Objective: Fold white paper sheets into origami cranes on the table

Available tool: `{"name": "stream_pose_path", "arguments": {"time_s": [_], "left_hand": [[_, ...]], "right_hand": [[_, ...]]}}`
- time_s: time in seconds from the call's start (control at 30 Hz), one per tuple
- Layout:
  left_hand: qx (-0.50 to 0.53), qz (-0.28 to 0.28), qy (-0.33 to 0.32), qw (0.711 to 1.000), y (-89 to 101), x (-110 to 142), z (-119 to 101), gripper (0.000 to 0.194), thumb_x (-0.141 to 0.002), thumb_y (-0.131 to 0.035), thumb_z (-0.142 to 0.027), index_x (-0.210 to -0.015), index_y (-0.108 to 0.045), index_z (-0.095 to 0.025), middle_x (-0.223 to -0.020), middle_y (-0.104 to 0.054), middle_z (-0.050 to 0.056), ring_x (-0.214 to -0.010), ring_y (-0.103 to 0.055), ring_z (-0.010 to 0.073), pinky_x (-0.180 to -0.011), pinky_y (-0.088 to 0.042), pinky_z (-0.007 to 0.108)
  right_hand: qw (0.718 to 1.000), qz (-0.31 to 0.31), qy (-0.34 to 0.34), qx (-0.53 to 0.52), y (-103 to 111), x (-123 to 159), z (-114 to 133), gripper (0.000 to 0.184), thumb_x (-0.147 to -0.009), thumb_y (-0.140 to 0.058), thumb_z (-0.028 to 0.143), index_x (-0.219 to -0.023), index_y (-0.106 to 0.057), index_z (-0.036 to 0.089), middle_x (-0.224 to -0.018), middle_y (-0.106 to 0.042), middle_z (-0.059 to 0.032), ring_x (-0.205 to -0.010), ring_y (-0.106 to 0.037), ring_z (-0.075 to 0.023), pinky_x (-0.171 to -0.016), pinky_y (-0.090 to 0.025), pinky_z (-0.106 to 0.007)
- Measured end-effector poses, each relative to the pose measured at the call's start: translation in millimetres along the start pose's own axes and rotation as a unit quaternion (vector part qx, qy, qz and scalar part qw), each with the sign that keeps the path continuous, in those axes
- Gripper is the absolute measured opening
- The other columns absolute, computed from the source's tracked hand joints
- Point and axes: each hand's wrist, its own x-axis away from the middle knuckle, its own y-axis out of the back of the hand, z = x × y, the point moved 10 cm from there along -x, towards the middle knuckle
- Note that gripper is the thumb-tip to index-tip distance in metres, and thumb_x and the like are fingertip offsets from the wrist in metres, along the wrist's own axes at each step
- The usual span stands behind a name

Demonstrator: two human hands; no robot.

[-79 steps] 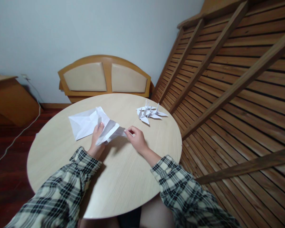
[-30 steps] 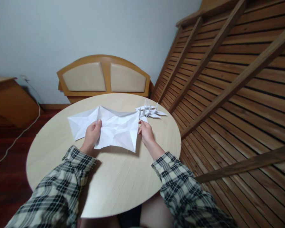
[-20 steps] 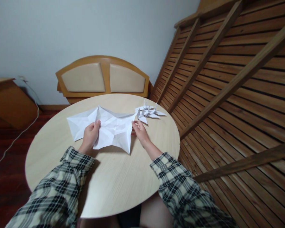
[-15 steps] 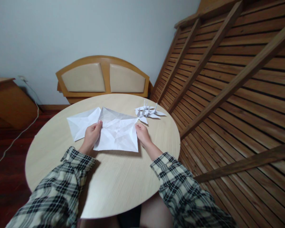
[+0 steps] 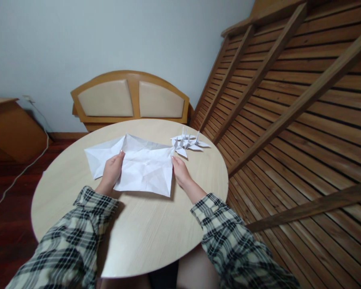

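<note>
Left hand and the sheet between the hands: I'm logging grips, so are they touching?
Touching. The head view shows the left hand gripping that creased sheet by its left edge.

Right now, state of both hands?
Left hand: closed on the left edge of the creased white paper sheet.
Right hand: closed on the sheet's right edge, near the folded white paper cranes.

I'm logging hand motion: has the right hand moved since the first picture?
Yes. Judged against the round table, the right hand has shifted to the right and slightly farther from the person, nearer the paper cranes.
</note>
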Motion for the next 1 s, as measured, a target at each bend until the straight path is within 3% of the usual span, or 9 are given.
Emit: {"name": "stream_pose_path", "arguments": {"time_s": [0.13, 0.23, 0.37, 0.5, 0.6, 0.73, 0.83, 0.93, 1.0], "left_hand": [[0.001, -0.016, 0.014, 1.000, 8.9, -5, 1, 0.039, -0.075, -0.062, -0.055, -0.068, -0.061, -0.017, -0.066, -0.062, 0.003, -0.067, -0.055, 0.0191, -0.062, -0.045, 0.029], [-0.057, -0.106, -0.024, 0.992, 39.9, -9, -5, 0.033, -0.084, -0.053, -0.045, -0.066, -0.056, -0.017, -0.065, -0.057, 0.001, -0.066, -0.051, 0.0176, -0.062, -0.043, 0.030], [-0.186, -0.226, -0.046, 0.955, 88.6, -13, -4, 0.014, -0.083, -0.055, -0.029, -0.090, -0.057, -0.017, -0.068, -0.050, -0.002, -0.067, -0.050, 0.0175, -0.066, -0.041, 0.033], [-0.318, -0.260, -0.050, 0.910, 111.9, -14, -4, 0.046, -0.074, -0.065, -0.023, -0.117, -0.049, -0.017, -0.095, -0.053, 0.006, -0.097, -0.053, 0.0332, -0.085, -0.042, 0.051], [-0.347, -0.295, -0.107, 0.884, 113.1, -4, -25, 0.058, -0.072, -0.066, -0.018, -0.126, -0.046, -0.014, -0.126, -0.043, 0.016, -0.122, -0.039, 0.0441, -0.099, -0.029, 0.064], [-0.332, -0.246, -0.257, 0.874, 69.7, 14, -63, 0.051, -0.078, -0.062, -0.019, -0.127, -0.050, -0.012, -0.132, -0.042, 0.019, -0.128, -0.037, 0.0385, -0.109, -0.026, 0.057], [-0.243, -0.117, -0.290, 0.918, 17.6, 23, -66, 0.037, -0.084, -0.057, -0.026, -0.119, -0.056, -0.016, -0.121, -0.052, 0.015, -0.119, -0.048, 0.0311, -0.105, -0.035, 0.050], [-0.092, 0.045, -0.132, 0.986, -35.5, 26, -28, 0.039, -0.086, -0.056, -0.036, -0.120, -0.053, -0.017, -0.110, -0.056, 0.013, -0.094, -0.061, 0.0245, -0.083, -0.051, 0.045], [0.043, 0.138, 0.045, 0.988, -68.2, 37, 9, 0.049, -0.087, -0.054, -0.041, -0.129, -0.043, -0.019, -0.100, -0.060, 0.012, -0.076, -0.064, 0.0215, -0.070, -0.055, 0.043]], "right_hand": [[0.996, 0.033, -0.044, -0.071, -6, 0, 2, 0.036, -0.088, -0.044, 0.052, -0.094, -0.057, 0.019, -0.078, -0.064, -0.0046, -0.072, -0.062, -0.0191, -0.066, -0.051, -0.032], [0.996, -0.035, 0.026, 0.076, 21, -3, 25, 0.023, -0.089, -0.047, 0.038, -0.101, -0.056, 0.020, -0.089, -0.065, -0.0062, -0.086, -0.062, -0.0202, -0.075, -0.052, -0.035], [0.919, -0.098, 0.145, 0.353, 43, -5, 56, 0.041, -0.078, -0.055, 0.011, -0.118, -0.058, 0.020, -0.125, -0.056, -0.0132, -0.123, -0.045, -0.0272, -0.106, -0.034, -0.048], [0.879, -0.085, 0.115, 0.454, 53, -21, 38, 0.056, -0.075, -0.054, 0.003, -0.128, -0.057, 0.022, -0.141, -0.045, -0.0142, -0.135, -0.031, -0.0308, -0.109, -0.025, -0.053], [0.862, -0.080, 0.083, 0.494, 61, -33, 22, 0.041, -0.079, -0.054, 0.006, -0.115, -0.067, 0.022, -0.137, -0.050, -0.0133, -0.132, -0.035, -0.0308, -0.105, -0.029, -0.051], [0.857, -0.070, 0.075, 0.505, 59, -37, 20, 0.025, -0.087, -0.053, 0.015, -0.097, -0.074, 0.024, -0.121, -0.064, -0.0083, -0.115, -0.048, -0.0277, -0.096, -0.034, -0.046], [0.861, -0.048, 0.130, 0.489, 37, -27, 37, 0.023, -0.089, -0.054, 0.018, -0.099, -0.073, 0.024, -0.114, -0.067, -0.0063, -0.108, -0.051, -0.0257, -0.094, -0.033, -0.043], [0.863, 0.002, 0.195, 0.466, 4, -6, 58, 0.024, -0.090, -0.054, 0.017, -0.104, -0.072, 0.025, -0.109, -0.069, -0.0062, -0.105, -0.053, -0.0244, -0.093, -0.033, -0.042], [0.863, 0.047, 0.227, 0.449, -18, 10, 70, 0.028, -0.090, -0.053, 0.015, -0.111, -0.069, 0.026, -0.109, -0.069, -0.0062, -0.105, -0.054, -0.0244, -0.092, -0.033, -0.042]]}}
